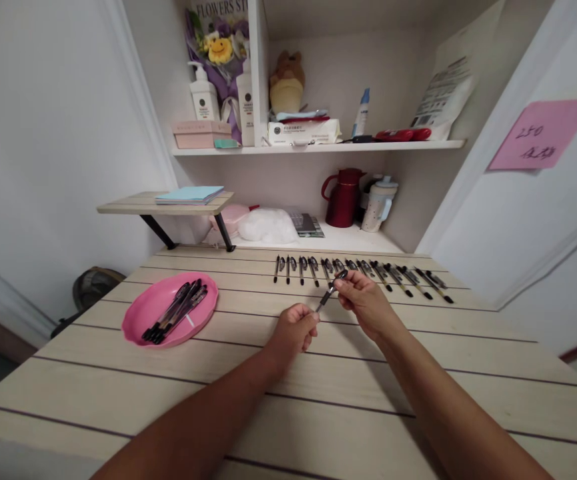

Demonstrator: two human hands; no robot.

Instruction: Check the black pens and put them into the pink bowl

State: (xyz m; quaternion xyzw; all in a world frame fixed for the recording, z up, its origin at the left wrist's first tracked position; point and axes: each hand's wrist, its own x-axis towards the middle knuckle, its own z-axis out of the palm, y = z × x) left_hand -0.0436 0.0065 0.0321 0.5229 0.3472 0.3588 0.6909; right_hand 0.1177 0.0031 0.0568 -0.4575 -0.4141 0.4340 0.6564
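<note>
My left hand (293,328) and my right hand (363,298) meet above the middle of the wooden table (348,407). Together they hold one black pen (329,293). The right fingers pinch its upper end and the left fist closes near its lower tip. Behind the hands, a row of several black pens and caps (363,270) lies side by side across the table. To the left sits a pink plate (141,313) with several more black pens (176,310) piled in it.
A small raised shelf (133,203) with a blue notebook stands at the table's back left. Behind are a red jug (343,197), a white cup, a pink box and a plastic bag. Wall shelves above hold bottles and boxes. A pink note (543,133) hangs on the right wall.
</note>
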